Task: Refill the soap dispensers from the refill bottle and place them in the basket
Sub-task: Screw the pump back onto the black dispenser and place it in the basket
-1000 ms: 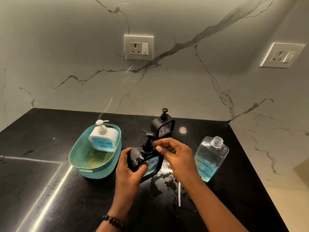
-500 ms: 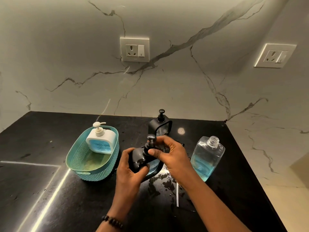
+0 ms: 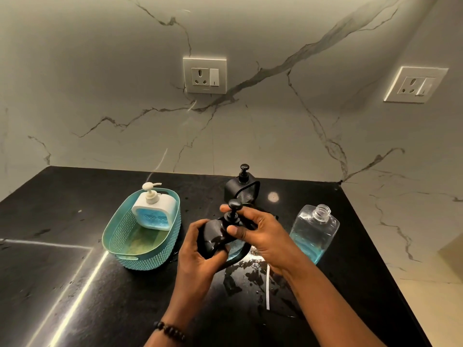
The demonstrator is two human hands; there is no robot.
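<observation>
My left hand (image 3: 198, 249) grips the body of a black soap dispenser (image 3: 213, 237) with blue soap showing in its window, held tilted just above the counter. My right hand (image 3: 258, 234) pinches the dispenser's black pump (image 3: 234, 209) at its collar. A second black dispenser (image 3: 241, 187) stands upright behind them. A white dispenser (image 3: 154, 209) filled with blue soap sits in the far end of the teal basket (image 3: 140, 254) to the left. The clear refill bottle (image 3: 313, 231), uncapped and partly filled with blue liquid, stands to the right.
The black counter (image 3: 75, 296) has wet splashes and a thin white strip (image 3: 267, 291) below my right hand. Marble walls meet in a corner at the back right. Two wall sockets (image 3: 205, 75) hang above. The counter's right edge drops off past the refill bottle.
My right hand's fingers have shifted around the pump collar, and the dispenser has tilted slightly in my left hand. The view has drifted a little.
</observation>
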